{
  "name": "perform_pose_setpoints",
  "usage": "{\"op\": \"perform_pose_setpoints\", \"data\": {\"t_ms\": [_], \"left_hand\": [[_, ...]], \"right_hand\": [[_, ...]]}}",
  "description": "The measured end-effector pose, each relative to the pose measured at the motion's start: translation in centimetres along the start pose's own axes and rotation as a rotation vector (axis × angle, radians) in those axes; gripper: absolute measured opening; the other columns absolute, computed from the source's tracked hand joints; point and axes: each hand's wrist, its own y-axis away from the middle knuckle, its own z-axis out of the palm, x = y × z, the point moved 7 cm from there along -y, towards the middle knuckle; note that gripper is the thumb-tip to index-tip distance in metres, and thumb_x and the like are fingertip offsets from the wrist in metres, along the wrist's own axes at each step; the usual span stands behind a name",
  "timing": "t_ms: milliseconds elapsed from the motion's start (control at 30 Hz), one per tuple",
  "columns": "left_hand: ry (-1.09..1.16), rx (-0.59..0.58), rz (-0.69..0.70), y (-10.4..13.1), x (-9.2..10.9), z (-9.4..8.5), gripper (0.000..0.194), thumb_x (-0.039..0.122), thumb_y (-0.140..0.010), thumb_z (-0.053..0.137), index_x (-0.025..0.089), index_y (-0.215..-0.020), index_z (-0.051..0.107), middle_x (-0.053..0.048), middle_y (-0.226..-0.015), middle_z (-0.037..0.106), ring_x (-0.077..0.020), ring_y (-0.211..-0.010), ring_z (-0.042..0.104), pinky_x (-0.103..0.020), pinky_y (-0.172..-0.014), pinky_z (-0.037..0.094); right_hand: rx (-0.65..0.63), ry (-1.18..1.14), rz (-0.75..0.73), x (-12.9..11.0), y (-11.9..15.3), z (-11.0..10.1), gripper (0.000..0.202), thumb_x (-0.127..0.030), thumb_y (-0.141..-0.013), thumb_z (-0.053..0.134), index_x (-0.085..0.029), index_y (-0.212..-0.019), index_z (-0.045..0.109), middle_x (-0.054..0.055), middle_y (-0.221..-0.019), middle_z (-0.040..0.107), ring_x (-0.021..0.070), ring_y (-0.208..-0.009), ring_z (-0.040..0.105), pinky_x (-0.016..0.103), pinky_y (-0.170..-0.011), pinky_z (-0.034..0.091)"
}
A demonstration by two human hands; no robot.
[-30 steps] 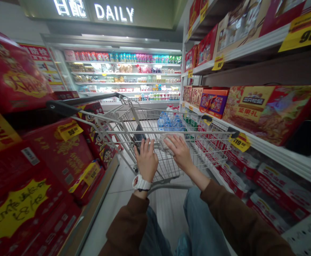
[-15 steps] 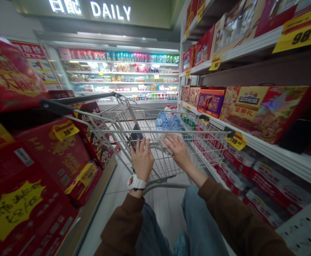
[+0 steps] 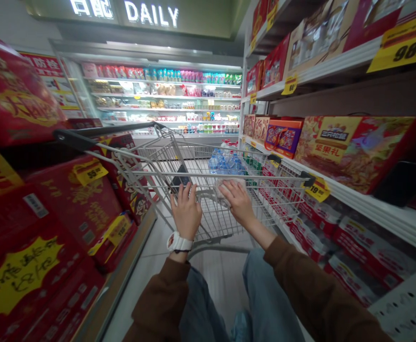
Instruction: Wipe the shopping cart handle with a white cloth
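Observation:
A shopping cart (image 3: 208, 176) of grey metal wire stands sideways before me, its dark push handle at the left. My right hand (image 3: 239, 202) has a crumpled whitish cloth (image 3: 223, 198) under its fingers, pressed against the wires of the near side. Beside it, my left hand (image 3: 187, 209) touches or hovers just at the wires with fingers spread and nothing held. A white watch (image 3: 179, 243) is on the left wrist. Just past the left fingertips is a dark object (image 3: 180, 178) at the cart, whose kind I cannot make out.
Stacked red gift boxes (image 3: 76, 199) crowd the left side. White shelves (image 3: 357, 209) with boxed goods rise on the right, and a black phone-like slab (image 3: 403, 183) rests there. Behind the cart are blue-tinted water bottles (image 3: 225, 161) and a lit refrigerated display (image 3: 165, 102).
My left hand has shifted slightly left along the cart's side. My right hand stays on the cloth in nearly the same spot.

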Motion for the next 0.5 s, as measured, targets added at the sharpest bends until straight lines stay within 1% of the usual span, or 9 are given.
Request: {"op": "perform_pose_setpoints", "data": {"t_ms": [100,200,300,400,500], "left_hand": [[0.004,0.002,-0.012,0.0,-0.3,-0.2,0.054,0.015,-0.087,0.043,0.019,-0.141,0.051,-0.009,-0.151,0.049,-0.0272,-0.146,0.034,-0.056,-0.123,0.016],[0.003,0.002,-0.013,0.0,-0.6,-0.3,0.055,0.014,-0.087,0.042,0.019,-0.141,0.051,-0.009,-0.151,0.049,-0.0272,-0.147,0.033,-0.057,-0.123,0.016],[-0.003,0.010,-0.009,0.1,-0.8,-0.3,0.055,0.014,-0.087,0.041,0.019,-0.141,0.050,-0.009,-0.151,0.049,-0.0273,-0.147,0.033,-0.056,-0.122,0.018],[-0.013,0.020,-0.007,0.2,-0.9,-0.4,0.055,0.014,-0.087,0.042,0.019,-0.141,0.050,-0.009,-0.151,0.049,-0.0270,-0.147,0.033,-0.056,-0.122,0.018],[-0.015,0.015,-0.006,0.1,-1.0,-0.4,0.056,0.014,-0.086,0.042,0.019,-0.141,0.050,-0.009,-0.151,0.048,-0.0273,-0.146,0.033,-0.056,-0.122,0.018]], "right_hand": [[-0.028,-0.018,-0.019,-0.5,0.3,0.1,0.075,0.009,-0.071,0.044,-0.020,-0.140,0.053,0.008,-0.149,0.051,0.0227,-0.144,0.038,0.047,-0.120,0.030],[-0.064,-0.008,-0.034,-0.7,0.3,-0.5,0.076,0.009,-0.071,0.043,-0.020,-0.140,0.052,0.008,-0.147,0.053,0.0224,-0.143,0.039,0.046,-0.119,0.030],[-0.038,0.040,0.004,-0.6,-0.2,-1.2,0.073,0.008,-0.074,0.042,-0.019,-0.141,0.052,0.009,-0.148,0.052,0.0242,-0.142,0.040,0.048,-0.119,0.029],[-0.023,0.055,0.036,-0.9,-0.5,-0.9,0.070,0.008,-0.076,0.043,-0.019,-0.140,0.053,0.011,-0.148,0.051,0.0251,-0.142,0.040,0.049,-0.119,0.029],[-0.049,0.018,0.032,-1.1,-0.1,-0.5,0.070,0.008,-0.074,0.044,-0.019,-0.138,0.055,0.010,-0.146,0.054,0.0242,-0.141,0.041,0.048,-0.119,0.029]]}}
